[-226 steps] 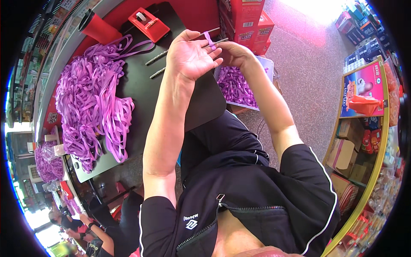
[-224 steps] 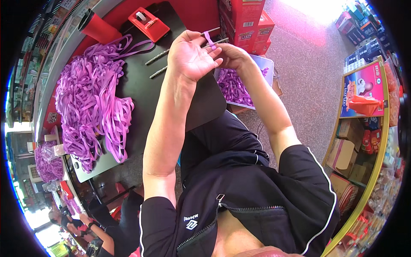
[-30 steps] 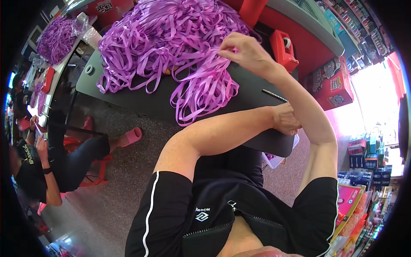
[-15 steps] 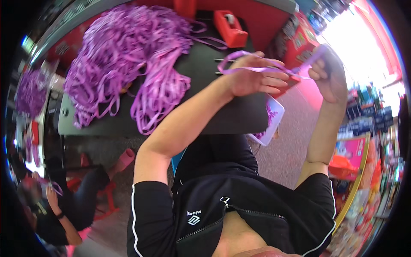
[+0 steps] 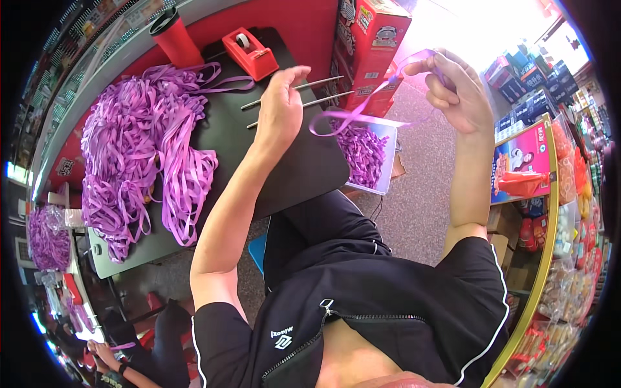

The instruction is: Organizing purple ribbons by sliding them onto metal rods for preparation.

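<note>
My right hand is raised with bent fingers pinching a purple ribbon. The ribbon hangs in a loose loop to the left, apart from my left hand. My left hand is over two thin metal rods that jut past the right edge of the black table. Its fingers reach upward, partly hidden by one another, and no ribbon shows in them. A big heap of purple ribbons covers the left of the table. Beside the table's right edge, a white bin holds purple ribbon pieces.
A red tape dispenser and a red tumbler stand at the table's back. Red cartons are stacked beyond the rods. Goods shelves with a yellow edge line the right. Another person sits at lower left, near more ribbons.
The ribbon loop, earlier around my left hand, now hangs free of it from my right hand. My hands are farther apart. The view has turned, showing more of the bin and cartons.
</note>
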The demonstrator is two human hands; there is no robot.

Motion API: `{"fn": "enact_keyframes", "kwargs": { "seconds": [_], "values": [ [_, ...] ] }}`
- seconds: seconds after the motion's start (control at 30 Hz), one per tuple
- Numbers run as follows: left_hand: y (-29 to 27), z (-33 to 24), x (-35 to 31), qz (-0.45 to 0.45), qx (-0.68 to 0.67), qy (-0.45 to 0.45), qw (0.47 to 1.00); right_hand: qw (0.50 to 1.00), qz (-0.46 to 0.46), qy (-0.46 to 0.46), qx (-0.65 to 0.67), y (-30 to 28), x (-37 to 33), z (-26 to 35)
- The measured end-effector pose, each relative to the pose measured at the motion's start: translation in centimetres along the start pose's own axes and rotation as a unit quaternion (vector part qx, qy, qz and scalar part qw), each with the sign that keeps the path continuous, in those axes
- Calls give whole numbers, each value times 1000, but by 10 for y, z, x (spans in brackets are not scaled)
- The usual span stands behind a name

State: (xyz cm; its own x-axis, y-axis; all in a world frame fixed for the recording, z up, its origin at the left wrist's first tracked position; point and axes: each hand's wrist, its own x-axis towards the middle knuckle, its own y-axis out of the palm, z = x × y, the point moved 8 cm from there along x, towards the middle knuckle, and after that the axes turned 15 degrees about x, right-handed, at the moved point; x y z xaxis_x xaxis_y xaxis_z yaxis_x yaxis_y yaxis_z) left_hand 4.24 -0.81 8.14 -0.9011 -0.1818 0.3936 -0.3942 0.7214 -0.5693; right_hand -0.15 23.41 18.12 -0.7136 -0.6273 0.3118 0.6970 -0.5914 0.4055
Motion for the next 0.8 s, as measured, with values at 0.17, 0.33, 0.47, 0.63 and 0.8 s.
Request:
{"fn": "enact_keyframes", "kwargs": {
  "seconds": [0.17, 0.33, 0.47, 0.63, 0.8],
  "values": [
    [20, -85, -3, 76, -211, 95, 970, 1000, 23, 8, -9, 5, -7, 0],
    [80, -110, -14, 259, -363, 45, 894, 1000, 3, 4, 19, -9, -19, 1],
    [102, -109, -16, 323, -412, 2, 852, 999, -32, 1, -33, -52, -41, 17],
    [121, -94, -5, 356, -356, -4, 864, 885, -184, -123, -409, -68, -62, 12],
    [139, -98, 8, 376, -230, 43, 896, 927, -101, 41, -360, -65, -60, -49]
  ]
}}
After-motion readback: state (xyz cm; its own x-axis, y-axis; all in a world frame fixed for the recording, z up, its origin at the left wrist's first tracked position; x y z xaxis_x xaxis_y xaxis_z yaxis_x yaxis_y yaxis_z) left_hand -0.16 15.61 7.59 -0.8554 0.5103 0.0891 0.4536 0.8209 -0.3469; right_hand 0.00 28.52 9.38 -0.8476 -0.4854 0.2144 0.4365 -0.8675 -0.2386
